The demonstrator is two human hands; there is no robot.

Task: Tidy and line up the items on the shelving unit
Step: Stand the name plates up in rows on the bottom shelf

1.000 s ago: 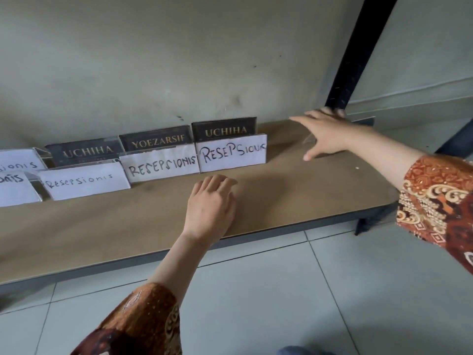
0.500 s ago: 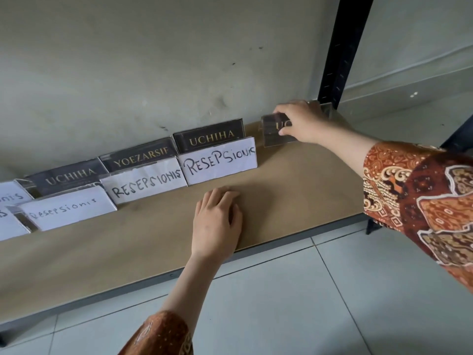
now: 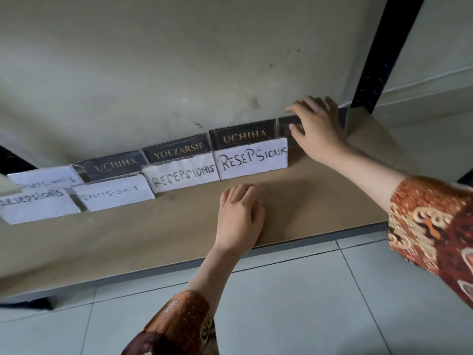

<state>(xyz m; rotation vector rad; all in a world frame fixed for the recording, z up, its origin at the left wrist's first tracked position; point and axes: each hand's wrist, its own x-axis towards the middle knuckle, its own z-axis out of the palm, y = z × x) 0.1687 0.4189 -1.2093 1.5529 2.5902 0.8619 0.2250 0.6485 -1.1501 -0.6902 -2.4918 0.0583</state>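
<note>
Your right hand [image 3: 316, 130] reaches to the upper right of the frame and grips a dark name plate [image 3: 288, 129], thumb on its front face and fingers over its top edge, so most of its gold lettering is hidden. That plate stands at the right end of the back row, just beside the dark UCHIHA plate [image 3: 243, 135] and against the grey wall [image 3: 153, 73]. Your left hand [image 3: 239, 217] lies flat at the centre of the frame, palm down on the wooden shelf [image 3: 320, 196], fingers straight and together, holding nothing, near the front edge.

To the left along the back row stand a YOEZARSIF plate [image 3: 178, 152] and another UCHIHA plate [image 3: 112, 166], each a step lower in the frame. In front of them lean white handwritten cards: RESEPSIONIS card [image 3: 252, 158] at the right, touching a second card [image 3: 181, 172] beside it, then a smaller-lettered card [image 3: 114, 194], and two more cards [image 3: 38, 201] at the left edge of the frame, one behind the other.

A black upright post [image 3: 386, 52] of the shelving unit rises at the upper right, behind your right hand. Pale floor tiles [image 3: 307, 303] fill the lower part of the frame, and both your patterned orange-brown sleeves [image 3: 430, 221] show at the lower centre and right.
</note>
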